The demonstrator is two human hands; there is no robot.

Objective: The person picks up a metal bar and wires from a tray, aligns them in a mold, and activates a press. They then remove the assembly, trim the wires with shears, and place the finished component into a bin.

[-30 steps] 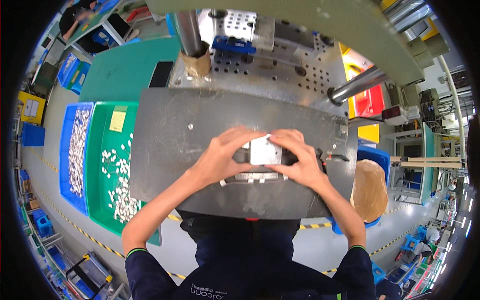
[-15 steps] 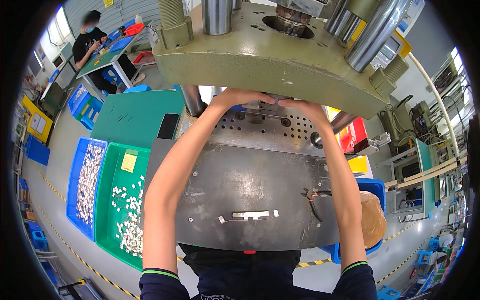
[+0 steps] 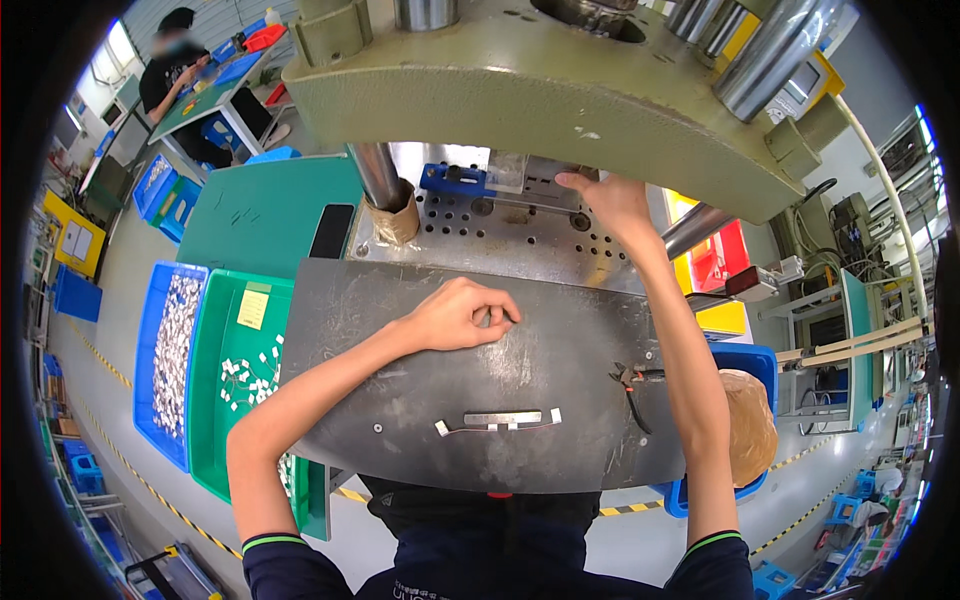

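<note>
My left hand (image 3: 463,315) is over the dark metal work plate (image 3: 400,390), its fingers curled and the thumb and index tips meeting. Whatever they hold, if anything, is hidden. Under the olive-green press head (image 3: 520,120), my right hand (image 3: 615,205) is beside the metal fixture (image 3: 545,185), one digit stretched toward its right end. The press head covers part of that hand. A blue clamp-like piece (image 3: 455,179) lies at the fixture's left. Close to the plate's front edge lies a metal bar (image 3: 503,418) beside a thin cable (image 3: 470,431) with white connectors. Pliers (image 3: 634,400) rest to the right.
Left of the plate stand a green bin (image 3: 225,330) and a blue bin (image 3: 172,350) of small white-ended parts. A phone (image 3: 332,231) lies on the green table (image 3: 250,205). Press columns rise behind the plate. A co-worker (image 3: 175,75) sits far left.
My left hand has come away from the fixture, back and left to above the plate. My right hand stays by the fixture. The blue piece now shows more fully.
</note>
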